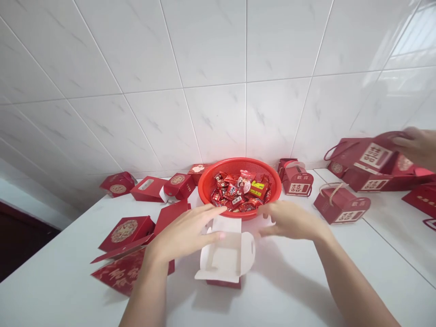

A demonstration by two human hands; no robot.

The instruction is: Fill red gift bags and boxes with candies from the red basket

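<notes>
An open gift box (223, 261), white inside and dark red outside, stands in front of me with its flaps spread. My left hand (187, 231) is over the box's left side, fingers stretched toward the basket and thumb above the opening. To the right of the box, my right hand (289, 220) hovers with fingers apart and slightly curled, near the basket's front rim. Neither hand holds anything that I can see. Just behind the box sits a red plastic basket (277, 181) with wrapped candies (238, 188) in it.
Several red boxes (124, 231) lie at the left and along the tiled wall (214, 118). Right of the basket stand small handled boxes (297, 179), one with a rope handle (332, 193). At far right another person's hand (417, 145) grips a red box (376, 154).
</notes>
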